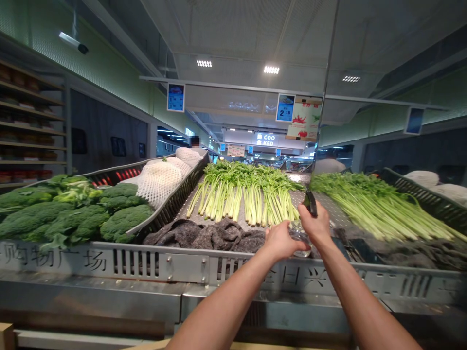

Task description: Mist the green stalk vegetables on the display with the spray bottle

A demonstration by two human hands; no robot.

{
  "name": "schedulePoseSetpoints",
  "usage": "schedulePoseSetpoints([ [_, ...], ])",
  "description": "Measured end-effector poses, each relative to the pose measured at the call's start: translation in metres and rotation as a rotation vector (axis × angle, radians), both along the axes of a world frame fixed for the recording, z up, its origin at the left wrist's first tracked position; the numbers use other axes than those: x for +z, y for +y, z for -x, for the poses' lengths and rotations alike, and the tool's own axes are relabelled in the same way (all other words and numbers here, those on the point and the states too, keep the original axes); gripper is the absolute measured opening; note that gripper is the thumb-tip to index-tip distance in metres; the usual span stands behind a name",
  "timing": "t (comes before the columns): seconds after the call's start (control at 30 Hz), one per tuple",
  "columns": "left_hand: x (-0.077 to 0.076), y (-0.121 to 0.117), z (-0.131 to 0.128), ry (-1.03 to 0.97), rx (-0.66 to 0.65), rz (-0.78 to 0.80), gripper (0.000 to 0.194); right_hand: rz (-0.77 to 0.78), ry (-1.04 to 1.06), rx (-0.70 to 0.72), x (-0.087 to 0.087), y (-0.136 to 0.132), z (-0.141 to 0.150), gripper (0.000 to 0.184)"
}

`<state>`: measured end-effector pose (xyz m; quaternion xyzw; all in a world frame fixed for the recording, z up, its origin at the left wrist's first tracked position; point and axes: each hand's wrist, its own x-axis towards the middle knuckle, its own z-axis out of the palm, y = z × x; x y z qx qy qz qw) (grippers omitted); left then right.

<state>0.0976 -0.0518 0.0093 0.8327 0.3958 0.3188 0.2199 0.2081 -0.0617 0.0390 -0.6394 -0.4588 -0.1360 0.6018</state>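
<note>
My right hand (315,221) is closed round the black head of what looks like a clear spray bottle (302,250). Lower down, my left hand (282,241) grips the bottle's clear body, and its fingers are partly hidden. Both hands are above the front edge of a grey slatted crate (204,266). Just beyond them, bunches of celery (251,194) lie side by side, pale stalk ends towards me and leaves away. A crumpled dark grey cloth (219,236) runs along the front of the celery, left of my hands.
Broccoli heads (76,214) fill the crate at left, with produce in white foam nets (164,177) behind them. A black slatted divider (178,194) separates these from the celery. A mirror (386,209) stands close on the right. Price signs (285,107) hang overhead.
</note>
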Motion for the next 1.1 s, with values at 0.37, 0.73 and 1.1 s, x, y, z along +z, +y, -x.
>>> schedulePoseSetpoints([
  [0.37,0.004,0.004,0.009,-0.027,-0.003,0.007,0.085,0.016,-0.027,0.024,0.005,0.001,0.011,0.026],
  [0.73,0.011,0.007,0.026,-0.043,0.050,0.002,0.083,0.024,-0.056,0.041,0.014,0.014,0.028,0.026],
  [1.1,0.012,0.010,0.042,-0.052,0.065,0.014,0.085,0.034,-0.055,0.120,0.016,0.016,0.046,0.027],
])
